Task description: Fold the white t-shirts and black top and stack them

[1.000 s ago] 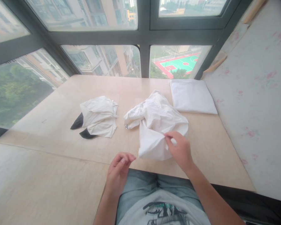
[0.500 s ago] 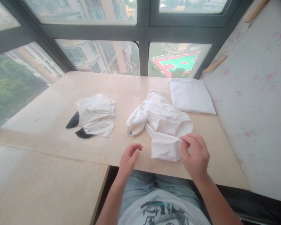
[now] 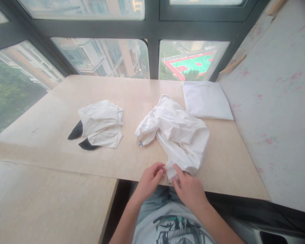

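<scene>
A rumpled white garment (image 3: 183, 132) lies spread on the tabletop in front of me, with a small dark mark at its left tip. Thumb and index finger of my right hand (image 3: 190, 189) are closed on the cloth at its near end, close to the table's front edge. Just left of that end is my left hand (image 3: 152, 178), fingers curved and thumb a little apart, holding nothing; whether its fingertips touch the cloth I cannot tell. Farther left lies a smaller white garment (image 3: 101, 123) with two black end pieces, apart from both hands.
At the back right a folded white cloth (image 3: 207, 100) lies beside the garment. The pale tabletop (image 3: 139, 93) reaches the dark window frame (image 3: 96, 28). A floral-papered wall (image 3: 274, 112) bounds the right side, and a second pale surface (image 3: 48, 200) adjoins at the near left.
My right hand has moved left and nearer to me, bringing the garment's near end in and bunching it. My left hand has shifted right, close to that end. The view has tilted slightly.
</scene>
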The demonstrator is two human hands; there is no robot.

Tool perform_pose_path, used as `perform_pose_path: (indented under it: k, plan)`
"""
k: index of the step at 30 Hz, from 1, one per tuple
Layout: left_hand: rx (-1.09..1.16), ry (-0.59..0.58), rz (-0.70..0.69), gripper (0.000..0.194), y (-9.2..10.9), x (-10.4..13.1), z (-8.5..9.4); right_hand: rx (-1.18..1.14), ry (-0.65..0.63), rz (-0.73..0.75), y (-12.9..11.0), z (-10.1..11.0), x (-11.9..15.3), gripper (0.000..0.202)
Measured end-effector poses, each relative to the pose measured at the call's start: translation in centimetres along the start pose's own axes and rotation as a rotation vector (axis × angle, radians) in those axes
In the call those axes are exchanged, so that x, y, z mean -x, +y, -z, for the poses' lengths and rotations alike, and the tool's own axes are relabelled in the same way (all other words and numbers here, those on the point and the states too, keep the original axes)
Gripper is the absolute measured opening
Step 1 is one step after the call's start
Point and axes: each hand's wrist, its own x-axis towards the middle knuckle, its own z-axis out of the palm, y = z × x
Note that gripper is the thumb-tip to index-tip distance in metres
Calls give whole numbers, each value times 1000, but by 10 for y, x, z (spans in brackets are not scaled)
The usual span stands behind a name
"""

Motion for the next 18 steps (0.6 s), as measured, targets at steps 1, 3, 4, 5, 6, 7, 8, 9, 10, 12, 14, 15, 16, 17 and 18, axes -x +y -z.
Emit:
perform_pose_path:
  k: [1, 3, 4, 5, 6, 7, 8, 9, 10, 12, 14, 15, 16, 17, 18]
  plan:
    - [7, -7, 7, 30, -1, 3, -3, -12, 6, -16, 7, 0, 2, 38]
    - [11, -4, 10, 30, -2, 6, -10, -88, 29, -39, 17, 2, 2, 33]
    - [7, 9, 11, 31, -2, 6, -13, -143, 44, -49, 20, 3, 1, 32]
    - [1, 25, 16, 32, -2, 6, -15, -197, 59, -59, 22, 4, 0, 32]
    - [-7, 37, 25, 33, -3, 6, -17, -246, 73, -68, 24, 6, -1, 32]
    - [-12, 46, 35, 34, -3, 6, -19, -288, 86, -71, 24, 7, -3, 33]
    - [-9, 52, 39, 34, -4, 6, -20, -321, 97, -69, 25, 8, -4, 34]
    - [2, 58, 35, 34, -4, 6, -21, -346, 106, -64, 25, 10, -5, 35]
    - [21, 65, 25, 33, -4, 7, -22, -364, 113, -60, 25, 11, -5, 36]
    - [72, 86, 7, 33, -2, 8, -23, -384, 122, -58, 24, 13, -5, 36]
    - [150, 85, 6, 35, 3, 11, -25, -394, 128, -62, 22, 15, -4, 35]
    - [205, 72, 9, 37, 6, 12, -25, -400, 132, -63, 21, 16, -3, 34]
    - [267, 54, 8, 39, 10, 13, -26, -407, 135, -65, 20, 17, -2, 33]
    - [329, 34, 4, 41, 14, 14, -27, -415, 136, -69, 18, 17, -1, 32]
    - [384, 13, -1, 42, 17, 15, -28, -423, 135, -75, 17, 18, 0, 31]
